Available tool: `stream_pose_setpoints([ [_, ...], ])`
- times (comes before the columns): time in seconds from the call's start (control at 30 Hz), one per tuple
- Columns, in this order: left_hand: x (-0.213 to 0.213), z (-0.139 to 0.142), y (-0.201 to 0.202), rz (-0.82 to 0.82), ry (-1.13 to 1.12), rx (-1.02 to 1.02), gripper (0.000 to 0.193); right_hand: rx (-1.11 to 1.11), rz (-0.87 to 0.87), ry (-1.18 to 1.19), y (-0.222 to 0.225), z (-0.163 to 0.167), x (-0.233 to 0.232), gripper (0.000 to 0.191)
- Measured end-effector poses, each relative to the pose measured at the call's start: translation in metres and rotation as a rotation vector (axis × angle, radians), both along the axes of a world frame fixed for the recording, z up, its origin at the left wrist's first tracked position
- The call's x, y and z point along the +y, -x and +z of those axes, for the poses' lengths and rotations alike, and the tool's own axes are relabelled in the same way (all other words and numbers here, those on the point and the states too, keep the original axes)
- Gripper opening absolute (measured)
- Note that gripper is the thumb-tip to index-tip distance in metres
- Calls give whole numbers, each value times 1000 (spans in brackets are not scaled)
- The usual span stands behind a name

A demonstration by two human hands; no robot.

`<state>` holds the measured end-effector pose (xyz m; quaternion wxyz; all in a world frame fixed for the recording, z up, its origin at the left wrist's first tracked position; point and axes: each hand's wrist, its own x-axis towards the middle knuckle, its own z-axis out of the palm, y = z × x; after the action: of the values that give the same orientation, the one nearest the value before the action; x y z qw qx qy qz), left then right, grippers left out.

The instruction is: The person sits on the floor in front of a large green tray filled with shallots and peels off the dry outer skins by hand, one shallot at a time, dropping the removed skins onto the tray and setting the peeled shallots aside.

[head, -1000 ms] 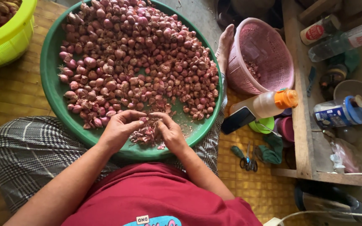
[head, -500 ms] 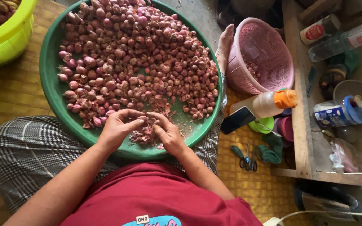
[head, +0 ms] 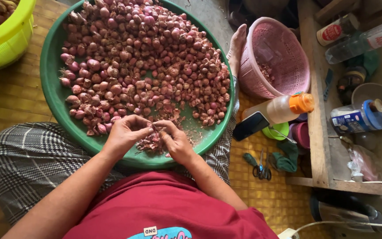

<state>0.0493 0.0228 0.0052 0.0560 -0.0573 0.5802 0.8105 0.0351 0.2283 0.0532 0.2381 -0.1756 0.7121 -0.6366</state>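
A yellow-green tub (head: 6,42) sits at the floor's upper left corner, a pink mesh basket (head: 276,57) lies tipped toward the right — beside it an orange-capped bottle (head: 279,109), a dark phone (head: 250,125) and scissors (head: 261,168).

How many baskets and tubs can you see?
3. The green tub of shallots sits on the lap under both hands; the yellow tub is top left; the pink basket lies tipped on the right. Others may be out of view.
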Motion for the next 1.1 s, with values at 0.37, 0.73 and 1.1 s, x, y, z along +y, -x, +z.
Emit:
stream_pose_setpoints([
  [0.37, 0, -1, 0, -12, -17, -4, 19, 84, 4, -39, -1, 6, -1, 31],
  [0.73, -2, 3, -1, -34, -130, -28, 23, -27, -46, -15, 2, 16, 1, 41],
  [1.1, -4, 6, -1, -40, -150, 51, 16, -60, -82, -62, 5, 5, 0, 31],
])
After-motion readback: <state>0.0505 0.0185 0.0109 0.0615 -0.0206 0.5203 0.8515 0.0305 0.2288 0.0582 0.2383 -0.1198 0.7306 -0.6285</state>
